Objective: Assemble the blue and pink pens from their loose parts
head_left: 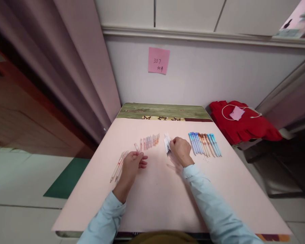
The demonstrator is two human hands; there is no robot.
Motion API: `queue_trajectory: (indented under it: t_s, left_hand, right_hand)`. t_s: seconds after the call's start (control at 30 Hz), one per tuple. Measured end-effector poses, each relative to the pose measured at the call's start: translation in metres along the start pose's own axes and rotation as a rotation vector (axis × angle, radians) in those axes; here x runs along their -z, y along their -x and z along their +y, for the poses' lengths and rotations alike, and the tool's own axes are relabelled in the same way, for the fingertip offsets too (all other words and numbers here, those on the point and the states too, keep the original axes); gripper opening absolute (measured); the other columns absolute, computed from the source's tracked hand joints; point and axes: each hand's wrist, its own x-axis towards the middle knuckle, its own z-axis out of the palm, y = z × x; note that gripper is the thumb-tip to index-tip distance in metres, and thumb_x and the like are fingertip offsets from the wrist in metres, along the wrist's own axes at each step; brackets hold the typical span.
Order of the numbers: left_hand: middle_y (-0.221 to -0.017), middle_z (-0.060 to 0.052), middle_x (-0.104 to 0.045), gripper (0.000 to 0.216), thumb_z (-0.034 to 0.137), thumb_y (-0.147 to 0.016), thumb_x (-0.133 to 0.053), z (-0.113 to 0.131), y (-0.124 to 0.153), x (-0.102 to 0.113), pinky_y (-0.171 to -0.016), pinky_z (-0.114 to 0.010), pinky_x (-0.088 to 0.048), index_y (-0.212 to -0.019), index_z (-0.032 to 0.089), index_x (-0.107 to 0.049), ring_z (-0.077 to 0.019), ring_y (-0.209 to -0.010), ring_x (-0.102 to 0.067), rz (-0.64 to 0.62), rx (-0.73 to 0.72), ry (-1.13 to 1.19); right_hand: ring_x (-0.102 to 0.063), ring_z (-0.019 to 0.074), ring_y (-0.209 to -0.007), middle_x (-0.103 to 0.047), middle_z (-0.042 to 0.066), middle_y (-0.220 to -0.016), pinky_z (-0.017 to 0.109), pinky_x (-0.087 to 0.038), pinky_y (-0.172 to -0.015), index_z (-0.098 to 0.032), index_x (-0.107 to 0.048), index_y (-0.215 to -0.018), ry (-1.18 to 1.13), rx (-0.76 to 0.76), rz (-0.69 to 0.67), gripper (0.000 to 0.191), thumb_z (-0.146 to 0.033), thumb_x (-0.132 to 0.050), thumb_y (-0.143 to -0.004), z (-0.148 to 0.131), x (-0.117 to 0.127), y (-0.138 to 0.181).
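My left hand is over the left part of the table, fingers apart, beside several white pens with red markings. Just beyond its fingertips lies a short clear, pink-patterned pen part. A row of similar patterned pen parts runs to the right of that. My right hand is closed, its fingertips pinched at the right edge of a bundle of white pen refills with dark tips. Its palm side is hidden. A blurred clear shape shows below the hand.
Blue, brown and purplish pens lie in a row at the right, with tiny white bits in front. A pink sheet covers the table. A red cloth with a white cable is beyond its right edge. The wall bears a pink note.
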Motion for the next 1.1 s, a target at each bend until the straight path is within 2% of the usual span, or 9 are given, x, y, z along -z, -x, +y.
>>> queue_trajectory:
  t_s: [0.13, 0.27, 0.33, 0.43, 0.57, 0.7, 0.9, 1.0, 1.1]
  left_hand:
    - [-0.074, -0.012, -0.073, 0.027, 0.037, -0.073, -0.073, 0.003, -0.01, 0.012, -0.047, -0.028, -0.047, -0.079, 0.016, -0.057, -0.0167, -0.049, -0.061, 0.044, 0.005, -0.189]
    - [-0.067, -0.009, -0.071, 0.015, 0.032, -0.077, -0.064, 0.011, -0.032, 0.021, -0.051, -0.029, -0.043, -0.078, 0.018, -0.057, -0.0181, -0.048, -0.06, 0.071, 0.01, -0.54]
    - [-0.067, -0.01, -0.07, 0.01, 0.027, -0.077, -0.063, 0.015, -0.046, 0.02, -0.06, -0.031, -0.045, -0.077, 0.019, -0.058, -0.0222, -0.06, -0.065, 0.097, -0.036, -0.773]
    - [-0.084, -0.018, -0.073, 0.01, 0.024, -0.074, -0.066, 0.02, -0.064, 0.014, -0.074, -0.034, -0.045, -0.076, 0.018, -0.059, -0.0297, -0.088, -0.069, 0.152, -0.13, -1.011]
    - [-0.096, -0.024, -0.072, 0.012, 0.027, -0.074, -0.067, 0.021, -0.074, 0.005, -0.079, -0.038, -0.044, -0.076, 0.017, -0.06, -0.0354, -0.099, -0.066, 0.139, -0.123, -1.074]
    - [-0.102, -0.027, -0.07, 0.017, 0.033, -0.082, -0.06, 0.021, -0.075, 0.003, -0.079, -0.04, -0.044, -0.083, 0.016, -0.063, -0.0372, -0.1, -0.066, 0.039, -0.133, -1.211]
    - [-0.105, -0.024, -0.07, 0.029, 0.038, -0.088, -0.051, 0.032, -0.065, -0.002, -0.073, -0.036, -0.043, -0.096, 0.014, -0.065, -0.0332, -0.097, -0.066, -0.044, -0.13, -1.419]
    - [-0.102, -0.018, -0.071, 0.032, 0.044, -0.089, -0.049, 0.041, -0.05, 0.006, -0.068, -0.034, -0.04, -0.096, 0.017, -0.065, -0.0316, -0.094, -0.065, 0.006, -0.2, -1.393]
    - [-0.087, -0.009, -0.072, 0.031, 0.047, -0.089, -0.047, 0.048, -0.037, 0.034, -0.061, -0.032, -0.036, -0.091, 0.022, -0.065, -0.0279, -0.084, -0.064, 0.107, -0.243, -1.357]
  right_hand:
    - [-0.069, 0.0242, -0.085, -0.074, 0.016, -0.089, 0.03, -0.04, -0.068, -0.016, -0.075, -0.094, 0.037, -0.048, -0.017, 0.029, -0.03, -0.05, -0.091, -0.008, -0.015, -0.014]
    - [-0.068, 0.0224, -0.082, -0.074, 0.011, -0.086, 0.029, -0.037, -0.064, -0.019, -0.074, -0.094, -0.015, 0.003, 0.024, 0.035, -0.043, -0.049, -0.094, -0.001, -0.009, -0.002]
    - [-0.067, 0.0206, -0.077, -0.074, 0.008, -0.084, 0.029, -0.033, -0.059, -0.021, -0.074, -0.091, -0.064, 0.013, 0.043, 0.036, -0.048, -0.05, -0.093, 0.006, 0.0, 0.01]
    - [-0.064, 0.0186, -0.069, -0.072, 0.004, -0.078, 0.028, -0.027, -0.056, -0.024, -0.074, -0.087, -0.122, 0.044, 0.038, 0.034, -0.05, -0.053, -0.091, 0.018, 0.013, 0.034]
    - [-0.061, 0.0169, -0.067, -0.071, 0.001, -0.076, 0.026, -0.027, -0.056, -0.026, -0.073, -0.086, -0.117, 0.087, -0.007, 0.025, -0.044, -0.057, -0.09, 0.041, 0.016, 0.066]
    - [-0.062, 0.0161, -0.071, -0.071, 0.0, -0.081, 0.025, -0.028, -0.057, -0.026, -0.072, -0.089, -0.095, 0.113, -0.035, 0.018, -0.034, -0.056, -0.09, 0.059, 0.003, 0.088]
    - [-0.064, 0.0158, -0.076, -0.07, 0.004, -0.092, 0.027, -0.028, -0.056, -0.024, -0.07, -0.096, -0.052, 0.267, 0.057, 0.023, -0.036, -0.051, -0.095, 0.055, -0.023, 0.103]
    - [-0.062, 0.0146, -0.069, -0.069, 0.004, -0.089, 0.028, -0.023, -0.054, -0.022, -0.069, -0.092, 0.04, 0.311, 0.045, 0.024, -0.035, -0.049, -0.097, 0.05, -0.027, 0.102]
    - [-0.058, 0.0136, -0.063, -0.068, 0.004, -0.086, 0.029, -0.018, -0.052, -0.021, -0.067, -0.088, 0.089, 0.334, 0.043, 0.026, -0.035, -0.048, -0.097, 0.049, -0.029, 0.101]
